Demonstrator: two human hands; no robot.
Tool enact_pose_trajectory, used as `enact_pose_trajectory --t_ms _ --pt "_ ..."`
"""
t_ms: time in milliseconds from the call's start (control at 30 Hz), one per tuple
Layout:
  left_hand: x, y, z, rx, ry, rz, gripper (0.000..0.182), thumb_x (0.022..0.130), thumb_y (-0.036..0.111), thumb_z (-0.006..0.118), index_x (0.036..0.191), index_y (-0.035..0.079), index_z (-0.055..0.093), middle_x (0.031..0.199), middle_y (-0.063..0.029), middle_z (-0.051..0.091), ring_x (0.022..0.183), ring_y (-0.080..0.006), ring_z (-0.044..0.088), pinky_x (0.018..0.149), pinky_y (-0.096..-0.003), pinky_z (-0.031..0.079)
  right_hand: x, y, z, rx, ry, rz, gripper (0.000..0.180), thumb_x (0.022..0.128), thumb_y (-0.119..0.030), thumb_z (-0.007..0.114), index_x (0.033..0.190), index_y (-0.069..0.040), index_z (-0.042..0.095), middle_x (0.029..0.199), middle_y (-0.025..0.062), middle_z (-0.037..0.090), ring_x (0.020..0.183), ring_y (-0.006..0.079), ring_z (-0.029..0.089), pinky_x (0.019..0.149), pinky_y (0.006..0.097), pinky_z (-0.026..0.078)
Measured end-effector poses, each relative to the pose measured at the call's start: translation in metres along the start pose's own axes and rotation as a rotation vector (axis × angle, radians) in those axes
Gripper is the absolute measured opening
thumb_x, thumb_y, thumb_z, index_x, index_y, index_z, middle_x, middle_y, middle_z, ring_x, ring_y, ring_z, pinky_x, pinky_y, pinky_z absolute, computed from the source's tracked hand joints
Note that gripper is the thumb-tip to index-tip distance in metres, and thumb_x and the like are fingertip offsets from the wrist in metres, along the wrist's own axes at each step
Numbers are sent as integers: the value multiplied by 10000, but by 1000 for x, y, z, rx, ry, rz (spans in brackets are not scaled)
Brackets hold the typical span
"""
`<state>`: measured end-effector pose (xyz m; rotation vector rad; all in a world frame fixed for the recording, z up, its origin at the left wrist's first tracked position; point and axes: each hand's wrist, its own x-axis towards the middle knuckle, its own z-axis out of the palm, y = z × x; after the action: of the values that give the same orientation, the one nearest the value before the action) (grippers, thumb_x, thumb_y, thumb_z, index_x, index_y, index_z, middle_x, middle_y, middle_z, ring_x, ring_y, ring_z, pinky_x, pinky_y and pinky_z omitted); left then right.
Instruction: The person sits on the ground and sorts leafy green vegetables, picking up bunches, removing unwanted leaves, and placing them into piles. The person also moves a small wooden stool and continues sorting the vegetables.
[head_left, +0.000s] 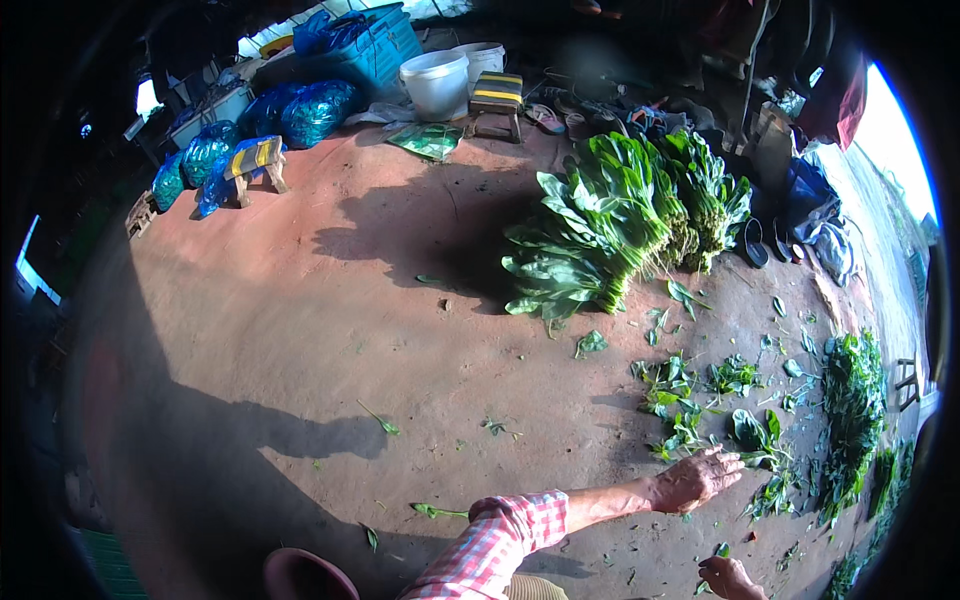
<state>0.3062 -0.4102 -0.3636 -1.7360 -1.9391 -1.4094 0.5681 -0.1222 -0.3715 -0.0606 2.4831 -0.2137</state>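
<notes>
My left hand (696, 480), at the end of a red-and-white checked sleeve, reaches right, palm down and fingers extended. Its fingertips come up to the stems of a small clump of leafy greens (756, 439) on the ground; whether they touch is unclear. No object shows in that hand. Lower down, my right hand (729, 577) is cut by the bottom edge of the view. Bits of green leaf (722, 550) show beside its fingers, and a grip on them cannot be made out. Loose leaves (667, 390) lie scattered just beyond my left hand.
Large bundles of leafy greens (600, 225) lie farther off, near sandals (756, 244). A long heap of greens (853, 420) runs along the right. White buckets (433, 86), low stools (495, 105), filled blue bags (319, 112) and a blue crate (382, 49) stand behind. A round tub (281, 574) is at lower left.
</notes>
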Motion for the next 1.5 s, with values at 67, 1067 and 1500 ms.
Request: enact_pose_trajectory --t_ms 67,1067,1500 --pt "-43 1 -23 -83 4 -239 352 863 90 668 1181 -57 636 1419 -209 531 1339 -327 500 1142 -428 370 -8 -16 -6 95 75 94 196 904 -185 598 1081 -126 657 960 142 678 803 369 654 690 481 513" --pt "-78 119 -104 -211 -661 -1075 549 971 387 619 1323 -31 567 1223 -213 670 1149 -299 644 982 -392 506 -55 -16 80 359 -636 249 348 933 -362 609 1091 -78 732 1080 178 719 1011 263 698 930 393 497" --pt "-91 103 -99 -13 -901 -885 538 944 394 626 1317 12 563 1133 -221 670 1028 -355 666 885 -426 528 8 43 -34 84 973 25 588 845 -237 732 1378 -109 518 1406 158 515 1333 347 445 1111 541 326"
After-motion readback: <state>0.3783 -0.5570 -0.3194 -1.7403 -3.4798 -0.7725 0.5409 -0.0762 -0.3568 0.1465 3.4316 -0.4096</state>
